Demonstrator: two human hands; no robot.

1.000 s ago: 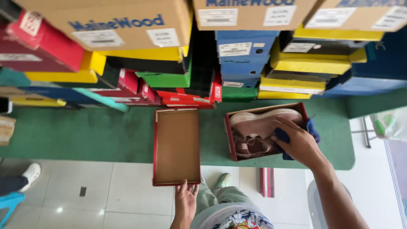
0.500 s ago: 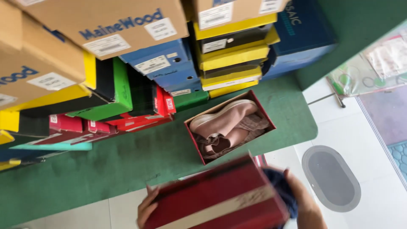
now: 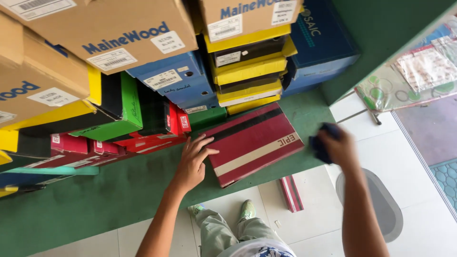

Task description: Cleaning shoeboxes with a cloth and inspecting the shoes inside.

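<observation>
A red shoebox with black and cream stripes on its lid lies closed on the green carpeted ledge. My left hand rests flat on the lid's left end, fingers spread. My right hand hovers just past the box's right end, blurred, and grips a dark blue cloth. The shoes inside the box are hidden by the lid.
Stacked shoeboxes in cardboard, blue, yellow, green and red rise behind the ledge. A small red striped piece lies on the white tiled floor by my feet. A grey oval mat is at the right.
The lid, held in both hands before, now sits on the box and covers the shoes. My right hand has moved off to the right with the cloth.
</observation>
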